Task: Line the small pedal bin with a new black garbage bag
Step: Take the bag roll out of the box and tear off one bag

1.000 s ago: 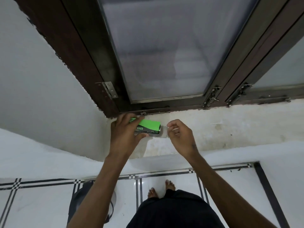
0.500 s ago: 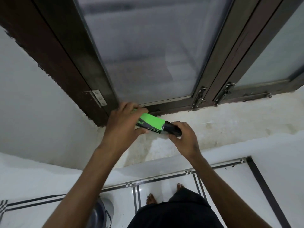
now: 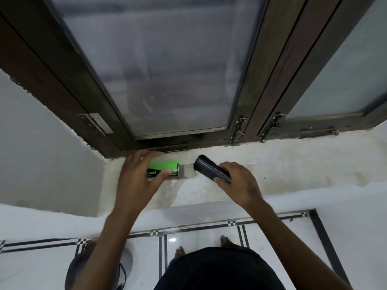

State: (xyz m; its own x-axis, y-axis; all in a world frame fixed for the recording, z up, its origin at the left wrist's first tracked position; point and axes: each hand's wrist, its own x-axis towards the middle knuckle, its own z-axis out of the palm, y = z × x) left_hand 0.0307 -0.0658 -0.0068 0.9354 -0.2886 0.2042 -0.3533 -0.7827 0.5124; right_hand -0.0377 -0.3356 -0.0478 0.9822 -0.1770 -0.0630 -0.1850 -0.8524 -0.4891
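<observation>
A green garbage-bag box lies on the white window sill, and my left hand grips it from the left side. My right hand holds a black roll of garbage bags, clear of the box's open right end and tilted up to the left. The small pedal bin stands on the floor at the lower left, mostly hidden behind my left forearm.
A dark wooden window frame with frosted glass and metal latches rises right behind the sill. White walls flank the recess. Below is a white tiled floor with black stripes, where my bare feet stand.
My right hand has pulled the black roll fully out of the green box and away to the right. My left hand has set the box down flat on the sill.
</observation>
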